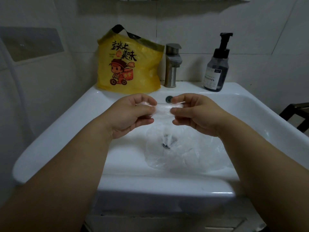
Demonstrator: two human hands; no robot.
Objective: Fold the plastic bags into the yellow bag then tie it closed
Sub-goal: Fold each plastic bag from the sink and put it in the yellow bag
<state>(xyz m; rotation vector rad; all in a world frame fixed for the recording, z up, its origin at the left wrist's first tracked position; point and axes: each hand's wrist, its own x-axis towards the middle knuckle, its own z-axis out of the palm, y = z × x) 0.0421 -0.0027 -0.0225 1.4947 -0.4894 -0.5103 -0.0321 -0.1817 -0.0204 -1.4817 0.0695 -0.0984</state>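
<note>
A clear plastic bag [173,148] hangs over the white sink basin [70,124], its top edge stretched between both hands. My left hand [132,113] pinches the left end of that edge with thumb and fingers. My right hand [194,113] pinches the right end the same way. The bag's lower part drapes down over the drain. The yellow bag [128,64], printed with a cartoon delivery rider and black handles, stands upright on the sink's back ledge at the left, apart from both hands.
A steel faucet [172,64] rises at the back centre, right beside the yellow bag. A dark pump bottle [216,67] stands on the back right ledge. Tiled walls close in behind and on the left. A dark frame [296,114] shows at the right edge.
</note>
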